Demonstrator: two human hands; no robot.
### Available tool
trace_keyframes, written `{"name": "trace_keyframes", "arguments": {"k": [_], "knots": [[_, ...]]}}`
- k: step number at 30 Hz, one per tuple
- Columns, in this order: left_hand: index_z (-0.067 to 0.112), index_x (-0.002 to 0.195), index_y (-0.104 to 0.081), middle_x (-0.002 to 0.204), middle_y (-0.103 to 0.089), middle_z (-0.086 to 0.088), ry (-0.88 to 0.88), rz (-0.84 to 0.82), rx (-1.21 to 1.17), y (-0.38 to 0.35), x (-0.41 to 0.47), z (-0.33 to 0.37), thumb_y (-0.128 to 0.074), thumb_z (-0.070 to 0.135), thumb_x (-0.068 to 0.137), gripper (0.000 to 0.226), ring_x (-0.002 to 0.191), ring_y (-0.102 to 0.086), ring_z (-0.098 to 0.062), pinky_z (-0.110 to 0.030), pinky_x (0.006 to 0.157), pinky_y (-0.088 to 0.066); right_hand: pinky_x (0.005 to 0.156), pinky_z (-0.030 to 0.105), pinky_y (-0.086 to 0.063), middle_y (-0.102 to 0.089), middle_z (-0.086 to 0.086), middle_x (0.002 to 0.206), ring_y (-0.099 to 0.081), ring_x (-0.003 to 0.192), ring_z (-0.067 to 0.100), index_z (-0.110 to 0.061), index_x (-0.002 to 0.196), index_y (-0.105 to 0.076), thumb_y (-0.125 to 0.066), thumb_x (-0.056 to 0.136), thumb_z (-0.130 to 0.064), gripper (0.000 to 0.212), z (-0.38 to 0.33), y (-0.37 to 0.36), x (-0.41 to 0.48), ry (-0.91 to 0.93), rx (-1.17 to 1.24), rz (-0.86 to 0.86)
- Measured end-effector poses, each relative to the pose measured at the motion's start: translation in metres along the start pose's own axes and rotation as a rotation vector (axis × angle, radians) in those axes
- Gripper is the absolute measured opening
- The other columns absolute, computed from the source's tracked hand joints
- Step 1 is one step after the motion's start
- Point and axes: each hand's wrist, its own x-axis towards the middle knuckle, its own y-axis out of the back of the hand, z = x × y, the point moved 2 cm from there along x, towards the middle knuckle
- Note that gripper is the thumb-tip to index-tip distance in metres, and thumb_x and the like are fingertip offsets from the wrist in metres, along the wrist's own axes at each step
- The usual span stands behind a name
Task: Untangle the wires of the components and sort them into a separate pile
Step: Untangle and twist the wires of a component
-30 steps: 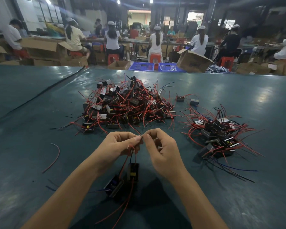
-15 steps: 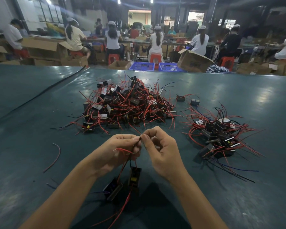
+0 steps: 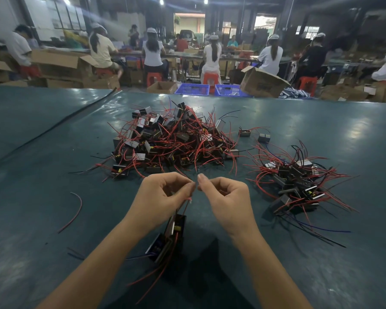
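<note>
Head view has the left hand (image 3: 163, 195) and right hand (image 3: 225, 201) pinching wires (image 3: 188, 200) of dangling components (image 3: 172, 233), with a small sorted pile (image 3: 299, 184) seemingly done and the larger tangled heap (image 3: 174, 141) left.

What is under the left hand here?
Two black box-shaped components dangle on thin red wires from the left hand. The curled fingers cover where the wires are pinched; whether the components touch the teal table is unclear.
</note>
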Motion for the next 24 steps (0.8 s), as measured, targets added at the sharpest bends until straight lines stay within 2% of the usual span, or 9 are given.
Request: {"name": "trace_keyframes", "arguments": {"k": [1, 3, 6, 15, 19, 21, 24], "knots": [[0.022, 0.081, -0.074, 0.071, -0.072, 0.008, -0.043, 0.006, 0.044, 0.0, -0.001, 0.001, -0.07, 0.015, 0.086, 0.009, 0.064, -0.067, -0.004, -0.015, 0.061, -0.051, 0.047, 0.015, -0.036, -0.061, 0.011, 0.054, -0.047, 0.05, 0.007, -0.009, 0.065, -0.074, -0.072, 0.087, -0.027, 0.028, -0.001, -0.001, -0.001, 0.003, -0.015, -0.004], [0.023, 0.082, -0.074, 0.07, -0.07, 0.014, -0.115, 0.024, 0.123, 0.001, -0.001, 0.002, -0.071, 0.015, 0.085, 0.009, 0.064, -0.065, -0.005, -0.015, 0.059, -0.049, 0.045, 0.013, -0.033, -0.056, -0.003, 0.046, -0.042, 0.045, 0.002, -0.008, 0.065, -0.074, -0.074, 0.086, -0.026, 0.027, 0.0, -0.002, -0.002, 0.0, -0.041, 0.006], [0.017, 0.085, -0.076, 0.071, -0.07, 0.013, -0.18, 0.051, 0.213, 0.002, -0.001, 0.002, -0.073, 0.015, 0.083, 0.005, 0.066, -0.066, -0.01, -0.023, 0.06, -0.052, 0.041, 0.011, -0.029, -0.047, -0.013, 0.04, -0.038, 0.038, 0.001, -0.01, 0.063, -0.071, -0.074, 0.085, -0.025, 0.028, 0.002, -0.001, -0.001, -0.015, -0.081, 0.033], [0.02, 0.088, -0.077, 0.073, -0.07, 0.019, -0.227, 0.024, 0.307, 0.003, -0.002, 0.001, -0.076, 0.016, 0.082, 0.007, 0.07, -0.067, -0.003, -0.018, 0.064, -0.05, 0.042, 0.01, -0.032, -0.05, -0.015, 0.04, -0.042, 0.039, -0.001, -0.016, 0.064, -0.07, -0.07, 0.088, -0.021, 0.024, 0.008, -0.002, -0.001, -0.095, -0.144, 0.013], [0.02, 0.087, -0.077, 0.072, -0.069, 0.02, -0.226, 0.003, 0.324, 0.002, -0.002, 0.0, -0.076, 0.015, 0.082, 0.007, 0.071, -0.066, 0.0, -0.011, 0.065, -0.046, 0.046, 0.011, -0.036, -0.056, -0.017, 0.046, -0.047, 0.044, -0.003, -0.019, 0.066, -0.07, -0.07, 0.088, -0.022, 0.022, 0.01, -0.002, 0.0, -0.096, -0.193, -0.004], [0.02, 0.087, -0.077, 0.072, -0.069, 0.02, -0.209, -0.006, 0.324, 0.001, -0.001, -0.001, -0.075, 0.014, 0.083, 0.007, 0.071, -0.066, 0.0, -0.012, 0.065, -0.047, 0.049, 0.012, -0.037, -0.057, -0.017, 0.048, -0.048, 0.046, -0.002, -0.019, 0.069, -0.07, -0.069, 0.089, -0.022, 0.02, 0.01, -0.003, -0.001, -0.085, -0.201, 0.001], [0.019, 0.087, -0.077, 0.071, -0.071, 0.014, -0.137, -0.022, 0.27, 0.002, -0.001, -0.004, -0.072, 0.014, 0.085, 0.007, 0.07, -0.067, -0.005, -0.021, 0.064, -0.052, 0.053, 0.013, -0.038, -0.058, -0.014, 0.055, -0.051, 0.051, -0.002, -0.02, 0.074, -0.068, -0.068, 0.09, -0.022, 0.016, 0.009, -0.005, -0.002, -0.021, -0.239, -0.005]]}}
